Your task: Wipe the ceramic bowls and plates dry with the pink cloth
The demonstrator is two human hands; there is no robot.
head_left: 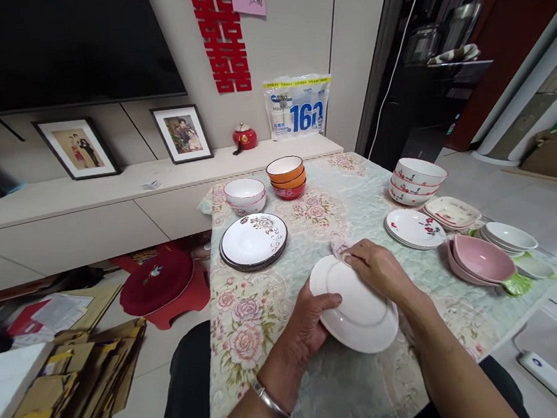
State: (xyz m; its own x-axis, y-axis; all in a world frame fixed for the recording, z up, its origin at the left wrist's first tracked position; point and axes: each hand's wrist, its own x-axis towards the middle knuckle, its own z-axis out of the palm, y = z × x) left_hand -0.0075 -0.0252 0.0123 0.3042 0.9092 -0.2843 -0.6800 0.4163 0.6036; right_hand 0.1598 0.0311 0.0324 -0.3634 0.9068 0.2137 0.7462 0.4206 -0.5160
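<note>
At the left of the table (251,390), a stack of dark-rimmed plates (253,239) lies near two pink-rimmed white bowls (245,191), with the orange and red bowls (288,180) nested just beside them. Nearer the person, the left hand (309,323) grips the white plate (354,304) by its left edge, thumb lying over the face that shows the foot ring. The plate is tilted, its underside turned toward the person, in front of the body at the near part of the table. A pale cloth (339,249) sits at its far edge, bunched in the curled fingers of the right hand (375,266). Farther right are flowered plates (415,228), a stack of white bowls (419,179) and pink leaf-handled bowls (485,259).

The plate looks like glazed ceramic: stiff, fairly light, smooth enough to slip and likely to chip if knocked. It is best held at the rim, thumb on one face and fingers supporting the other; the raised foot ring could give the fingertips some purchase. The cloth should be soft and give easily, so it can fold round the edge.
</note>
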